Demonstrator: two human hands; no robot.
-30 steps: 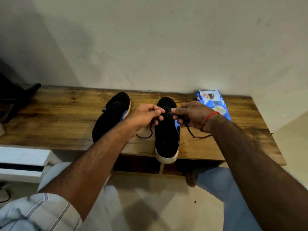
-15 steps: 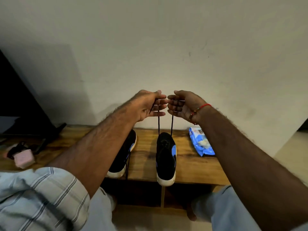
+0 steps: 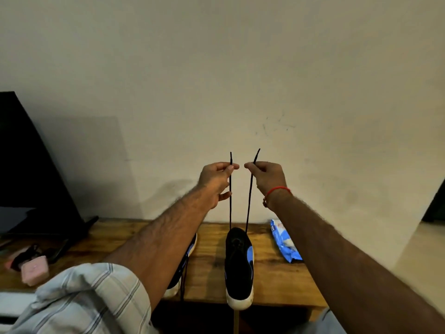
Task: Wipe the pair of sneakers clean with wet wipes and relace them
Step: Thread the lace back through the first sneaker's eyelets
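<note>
A black sneaker with blue side panels and a white sole (image 3: 238,266) stands on the wooden bench (image 3: 277,278), toe toward me. Its black lace (image 3: 230,203) runs up taut in two strands. My left hand (image 3: 216,180) pinches the left strand near its tip, high above the shoe. My right hand (image 3: 266,175) pinches the right strand just beside it, and both tips stick up above the fingers. The second sneaker (image 3: 190,249) lies to the left, mostly hidden behind my left forearm. A blue pack of wet wipes (image 3: 285,241) lies at the right of the bench.
A pink block (image 3: 35,271) and dark clutter sit at the bench's left end, under a black slanted panel (image 3: 26,165). A plain wall rises right behind the bench. My striped sleeve fills the lower left.
Both hands have risen from the shoe's eyelets to well above it, drawing the two lace strands out long and straight. The view has tilted upward.
</note>
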